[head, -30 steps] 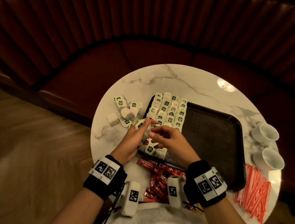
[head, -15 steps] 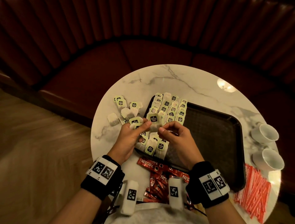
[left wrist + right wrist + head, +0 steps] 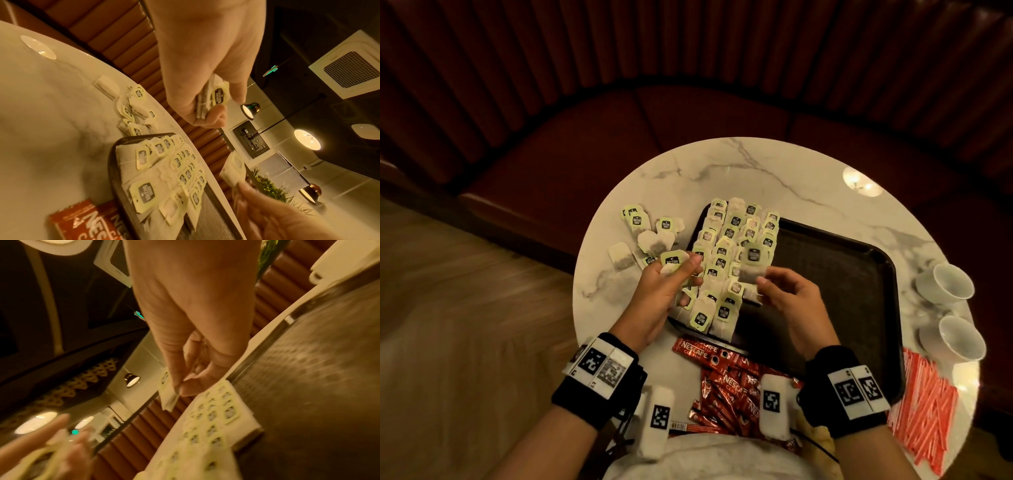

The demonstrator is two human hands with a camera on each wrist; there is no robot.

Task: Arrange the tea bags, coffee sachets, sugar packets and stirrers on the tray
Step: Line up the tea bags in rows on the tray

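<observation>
My left hand grips a small stack of tea bags while my right hand pinches one tea bag above the tray.

In the head view, the tea bag pinched by the right hand is smeared by motion, and the print on its tag cannot be read. The left hand covers most of the small stack of tea bags it grips, so their number cannot be told. Both hands hide the near left part of the tray. The wrist bands and white marker blocks cover part of the coffee sachets. The stirrers run off under the right wrist band. The right wrist view is blurred throughout; the rows of tea bags on the tray show only as pale squares.
</observation>
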